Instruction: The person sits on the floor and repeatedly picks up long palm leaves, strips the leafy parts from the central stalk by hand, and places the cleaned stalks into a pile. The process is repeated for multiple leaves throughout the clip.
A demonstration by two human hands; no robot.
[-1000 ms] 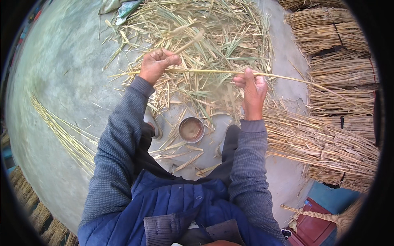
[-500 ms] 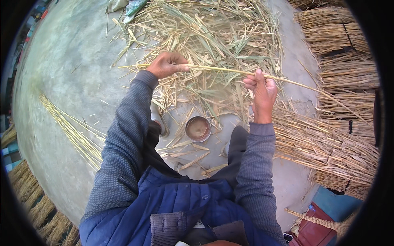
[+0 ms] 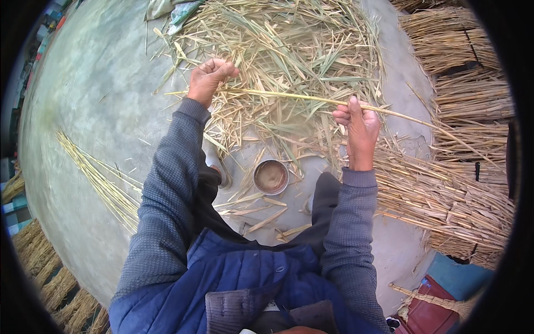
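Observation:
A long, thin yellow reed stalk [image 3: 295, 96] stretches across the view in front of me. My right hand [image 3: 359, 125] grips it between thumb and fingers, and its darker end slants off to the right. On the left, my left hand [image 3: 210, 80] is closed in a pinch a little above the stalk line. What those fingers hold, if anything, I cannot make out. The stalk's thin tip [image 3: 175, 93] shows past the left wrist. Beneath both hands spreads a heap of dry and greenish leaf peelings [image 3: 295, 50].
A round metal bowl [image 3: 271, 177] with brownish contents stands between my feet. Thin yellow stalks [image 3: 100, 178] lie on the concrete floor to the left. A large bundle of reeds [image 3: 445, 195] rests at the right, beside tied bundles [image 3: 473, 94]. A cloth sack [image 3: 181, 14] lies at the top.
My left hand has come off the stalk and risen slightly up and left, its fingers now pinched. My right hand keeps its hold, shifted only slightly.

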